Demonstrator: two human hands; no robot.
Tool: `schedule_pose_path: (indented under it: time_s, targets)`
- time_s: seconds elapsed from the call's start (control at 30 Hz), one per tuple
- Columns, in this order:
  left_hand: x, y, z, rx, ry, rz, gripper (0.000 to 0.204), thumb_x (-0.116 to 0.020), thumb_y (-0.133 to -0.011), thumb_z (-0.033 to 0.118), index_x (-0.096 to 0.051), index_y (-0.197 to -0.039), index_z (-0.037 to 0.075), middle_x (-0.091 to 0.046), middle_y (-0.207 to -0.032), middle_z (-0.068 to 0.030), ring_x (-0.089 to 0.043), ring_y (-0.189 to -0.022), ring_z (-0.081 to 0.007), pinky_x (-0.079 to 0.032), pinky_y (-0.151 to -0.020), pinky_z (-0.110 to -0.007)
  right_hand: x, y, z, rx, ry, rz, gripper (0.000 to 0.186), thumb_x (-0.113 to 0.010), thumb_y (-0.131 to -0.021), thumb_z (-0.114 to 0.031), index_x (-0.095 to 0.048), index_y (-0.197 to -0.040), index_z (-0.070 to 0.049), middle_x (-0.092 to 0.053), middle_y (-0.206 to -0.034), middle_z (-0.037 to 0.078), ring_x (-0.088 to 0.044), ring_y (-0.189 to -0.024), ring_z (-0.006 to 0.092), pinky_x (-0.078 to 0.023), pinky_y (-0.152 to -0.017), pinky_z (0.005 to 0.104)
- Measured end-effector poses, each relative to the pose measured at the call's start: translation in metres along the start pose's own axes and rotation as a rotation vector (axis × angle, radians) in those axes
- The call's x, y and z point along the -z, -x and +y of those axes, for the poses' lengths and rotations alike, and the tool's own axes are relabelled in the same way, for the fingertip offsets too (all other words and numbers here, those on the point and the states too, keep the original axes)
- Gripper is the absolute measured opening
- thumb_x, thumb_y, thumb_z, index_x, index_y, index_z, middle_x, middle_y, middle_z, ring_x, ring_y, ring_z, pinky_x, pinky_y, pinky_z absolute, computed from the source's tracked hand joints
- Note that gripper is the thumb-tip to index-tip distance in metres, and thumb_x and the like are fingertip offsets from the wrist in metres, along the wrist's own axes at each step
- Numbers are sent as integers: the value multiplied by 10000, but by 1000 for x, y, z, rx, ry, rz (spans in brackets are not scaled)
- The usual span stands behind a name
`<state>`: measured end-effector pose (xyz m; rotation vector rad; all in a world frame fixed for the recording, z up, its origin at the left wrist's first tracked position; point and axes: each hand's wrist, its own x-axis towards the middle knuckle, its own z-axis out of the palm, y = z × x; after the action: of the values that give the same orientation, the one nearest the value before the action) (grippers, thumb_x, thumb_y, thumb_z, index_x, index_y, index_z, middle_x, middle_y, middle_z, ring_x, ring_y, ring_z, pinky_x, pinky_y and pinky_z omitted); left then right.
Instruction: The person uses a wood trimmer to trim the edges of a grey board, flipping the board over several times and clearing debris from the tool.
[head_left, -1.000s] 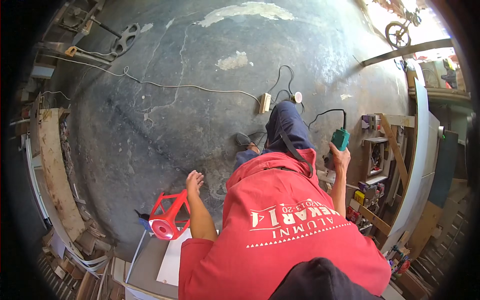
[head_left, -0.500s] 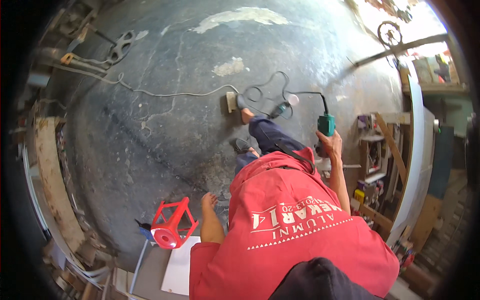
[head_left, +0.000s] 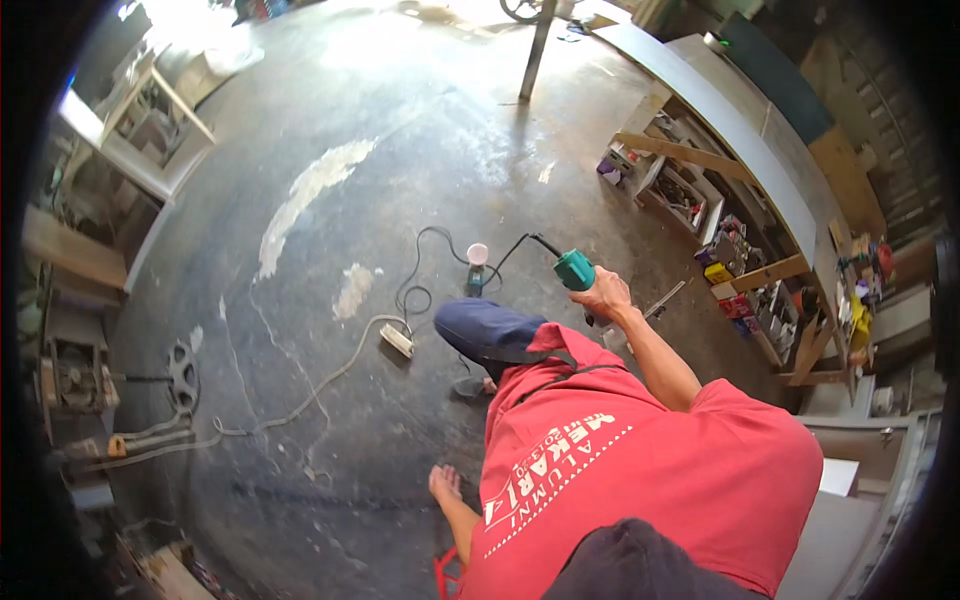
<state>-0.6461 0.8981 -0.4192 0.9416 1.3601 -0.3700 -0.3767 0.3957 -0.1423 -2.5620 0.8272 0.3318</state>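
My right hand (head_left: pixel 603 295) is wrapped round a green power tool (head_left: pixel 575 270) with a black cord. Its working end is hidden below my hand. Out to the left, my left hand (head_left: pixel 446 483) hangs over the floor, holding nothing, fingers stretched out. Close to it, at the lower edge, part of a red plastic stool (head_left: pixel 447 575) shows. Ahead of me on the floor lies a second corded power tool (head_left: pixel 476 280) with a pale round disc. Left of it sits a power strip block (head_left: pixel 397 341) where cords meet.
A long pale cable (head_left: pixel 330 384) runs leftward over the worn concrete floor (head_left: pixel 300 310). At right stands a workbench (head_left: pixel 740 120) with cluttered shelves beneath. A post (head_left: pixel 537 60) stands at the far side. A spoked wheel (head_left: pixel 182 375) and machinery line the left.
My view and body have turned right. The stool has slid mostly out of view. One leg is now bent forward. The right hand keeps hold of the power tool.
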Motion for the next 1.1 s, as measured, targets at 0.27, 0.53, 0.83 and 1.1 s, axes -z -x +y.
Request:
schedule_pose_path:
  time_s: [0.27,0.53,0.83,1.1]
  targets:
    - [10,-32,9,162,-109,-99,431,-520,-1002,291,-495,-1309,-10,-623,-1301,-126,-626,-1151,-289,-488,-963,-436,29,10,58,-102,-66,100,684,-786,-648,-520,-640,-1084,-13,-709,-1047,252,-678,-1013,420,-535,-873,482]
    - [-115,-39,98,19,-482,-240,419,-537,-1000,271,-492,-1333,22,-614,-1325,-156,-633,-1162,-303,-511,-953,-437,44,35,182,-217,-204,210,696,-782,-632,-536,-644,-1043,9,-708,-1000,264,-684,-973,423,-541,-863,482]
    - [-330,21,113,-424,-1071,-550,416,-560,-986,252,-511,-1375,111,-624,-1323,-143,-640,-1163,-283,-522,-936,-448,37,58,361,-597,-378,266,743,-790,-608,-548,-649,-1086,3,-710,-1064,259,-683,-1030,414,-537,-906,483]
    - [-462,42,24,-2050,-2123,-1678,279,-627,-947,219,-688,-1199,113,-669,-1232,-82,-705,-978,-229,-552,-874,-308,87,92,442,-751,-503,359,744,-813,-635,-518,-607,-1108,19,-706,-1048,271,-682,-1026,421,-538,-898,484]
